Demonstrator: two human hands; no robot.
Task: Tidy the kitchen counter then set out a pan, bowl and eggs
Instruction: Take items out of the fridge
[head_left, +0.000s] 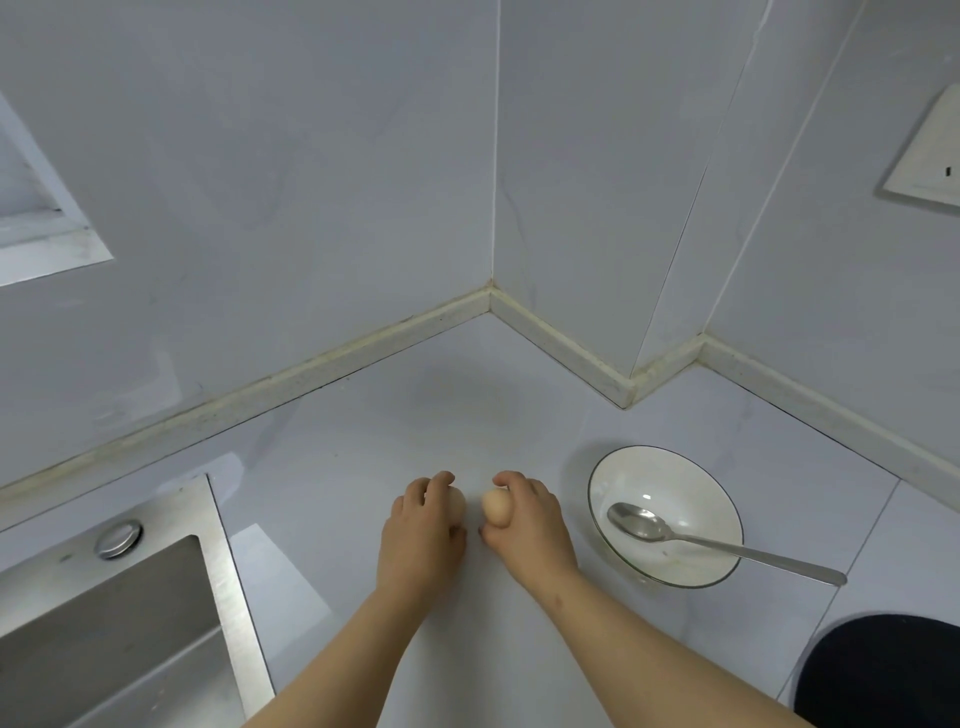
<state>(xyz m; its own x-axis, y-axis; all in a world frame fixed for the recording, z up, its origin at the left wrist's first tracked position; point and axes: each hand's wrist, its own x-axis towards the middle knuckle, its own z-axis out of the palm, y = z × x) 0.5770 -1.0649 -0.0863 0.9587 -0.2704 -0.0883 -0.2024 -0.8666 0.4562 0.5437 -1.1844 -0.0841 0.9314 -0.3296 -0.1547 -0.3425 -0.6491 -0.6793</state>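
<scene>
Holding one egg in each hand, you are setting both down on the bench (363, 426) directly in front of you. The left grip (422, 530) is clamped round the left egg (457, 503) and the right grip (530, 525) is clamped round the right egg (496, 510), with fingers curling over the tops. The eggs are sitting just beside each other with a narrow gap between them. Whether they are touching the bench cannot be told.

Risks you are facing from here:

1. Rolling. The bench is looking smooth and level, and nothing is bordering the eggs. An egg that is leaning when you are letting go is likely to roll, possibly toward the sink (119, 623) on your left.
2. Shell contact. With the eggs this close, bringing the grips together is risking a knock and a crack.
3. Squeezing. Pressing down while the fingers are wrapping the shell is risking breakage against the hard surface.
4. Snagging. The bowl (675, 480) is standing near the right grip, and the spoon (727, 550) is lying in it with its handle overhanging the rim. A wide pull-back of the right arm is risking a tipped bowl.

A dark round thing (883, 670) is showing partly at the lower right; whether it is the pan cannot be told.
</scene>
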